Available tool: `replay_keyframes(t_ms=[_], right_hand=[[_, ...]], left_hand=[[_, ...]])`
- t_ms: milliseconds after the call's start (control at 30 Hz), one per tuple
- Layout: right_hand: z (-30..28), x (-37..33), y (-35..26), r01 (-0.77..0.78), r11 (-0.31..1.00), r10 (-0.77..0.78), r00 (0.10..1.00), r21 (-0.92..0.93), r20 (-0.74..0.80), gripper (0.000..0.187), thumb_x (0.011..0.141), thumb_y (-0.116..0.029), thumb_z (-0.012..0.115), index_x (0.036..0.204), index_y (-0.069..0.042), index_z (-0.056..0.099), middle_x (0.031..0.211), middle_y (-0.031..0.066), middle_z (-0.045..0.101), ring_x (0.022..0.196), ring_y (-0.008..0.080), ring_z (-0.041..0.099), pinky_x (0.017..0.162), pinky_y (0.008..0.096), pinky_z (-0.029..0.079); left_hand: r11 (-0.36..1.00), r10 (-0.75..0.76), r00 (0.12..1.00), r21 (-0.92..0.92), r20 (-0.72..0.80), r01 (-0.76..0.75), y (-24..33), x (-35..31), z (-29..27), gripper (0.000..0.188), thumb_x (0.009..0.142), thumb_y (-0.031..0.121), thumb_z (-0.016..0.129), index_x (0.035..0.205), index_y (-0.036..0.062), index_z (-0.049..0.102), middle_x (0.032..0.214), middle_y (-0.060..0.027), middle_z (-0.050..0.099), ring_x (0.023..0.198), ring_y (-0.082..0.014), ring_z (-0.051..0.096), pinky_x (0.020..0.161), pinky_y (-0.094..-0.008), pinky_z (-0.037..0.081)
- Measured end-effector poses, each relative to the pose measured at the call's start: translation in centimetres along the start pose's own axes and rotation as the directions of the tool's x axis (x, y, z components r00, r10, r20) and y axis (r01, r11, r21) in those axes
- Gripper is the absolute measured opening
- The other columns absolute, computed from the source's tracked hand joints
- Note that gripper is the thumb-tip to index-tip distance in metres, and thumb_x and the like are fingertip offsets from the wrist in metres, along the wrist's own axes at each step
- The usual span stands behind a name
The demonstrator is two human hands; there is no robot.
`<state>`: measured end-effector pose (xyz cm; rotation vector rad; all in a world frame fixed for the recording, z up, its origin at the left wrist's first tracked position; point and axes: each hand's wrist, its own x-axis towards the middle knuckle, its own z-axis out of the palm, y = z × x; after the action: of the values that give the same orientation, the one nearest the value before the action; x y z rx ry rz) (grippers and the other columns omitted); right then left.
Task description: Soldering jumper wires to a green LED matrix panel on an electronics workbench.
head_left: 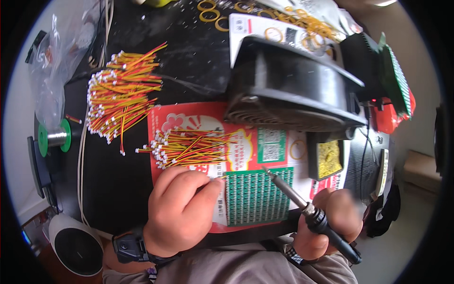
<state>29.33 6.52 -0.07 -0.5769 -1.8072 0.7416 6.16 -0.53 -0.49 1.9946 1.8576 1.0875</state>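
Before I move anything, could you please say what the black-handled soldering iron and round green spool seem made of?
Black-handled soldering iron: shaft apparently metal, from grey sheen; handle probably smooth plastic, from soft highlights. Round green spool: likely plastic, evenly coloured; shiny, silvery wire looks metallic.

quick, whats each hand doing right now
Left hand: pinched shut beside the green circuit board; anything held can't be told.
Right hand: closed, holding the soldering iron.
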Motion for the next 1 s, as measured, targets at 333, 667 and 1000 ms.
replay_keyframes(t_ms=[333,667,1000], right_hand=[[-4.7,2.8,0.4,0.108,0.786,-0.192,0.978,-0.609,-0.075,0.042,0.081,-0.003,0.070,0.121,-0.001,0.058,0.087,0.0147,0.055,0.069,0.0239,0.054,0.057,0.0341,0.043],[-8.8,3.2,1.7,-0.040,0.822,-0.229,0.890,-0.568,-0.394,0.030,0.098,-0.001,0.052,0.127,-0.005,0.045,0.079,0.0133,0.069,0.062,0.0170,0.063,0.058,0.0292,0.050],[-10.1,5.6,11.2,-0.390,0.771,-0.061,0.741,-0.503,-0.669,0.044,0.076,0.004,0.072,0.114,-0.001,0.050,0.089,0.0178,0.060,0.080,0.0349,0.063,0.072,0.0422,0.051]], left_hand=[[0.997,0.054,0.999,0.053,0.000,-0.054,-0.1,0.3,0.7,0.023,0.063,-0.012,0.067,0.082,0.0002,0.070,0.077,-0.0106,0.058,0.071,-0.0303,0.057,0.063,-0.0387,0.048],[0.993,0.047,0.999,0.109,-0.024,-0.044,0.1,-0.1,0.9,0.017,0.068,-0.014,0.066,0.079,-0.0011,0.066,0.076,-0.0122,0.058,0.070,-0.0285,0.058,0.061,-0.0356,0.046],[0.987,-0.001,1.000,0.163,0.002,0.000,-0.3,-0.7,1.0,0.019,0.068,-0.014,0.066,0.082,-0.0005,0.067,0.079,-0.0117,0.058,0.074,-0.0292,0.057,0.066,-0.0365,0.046]])
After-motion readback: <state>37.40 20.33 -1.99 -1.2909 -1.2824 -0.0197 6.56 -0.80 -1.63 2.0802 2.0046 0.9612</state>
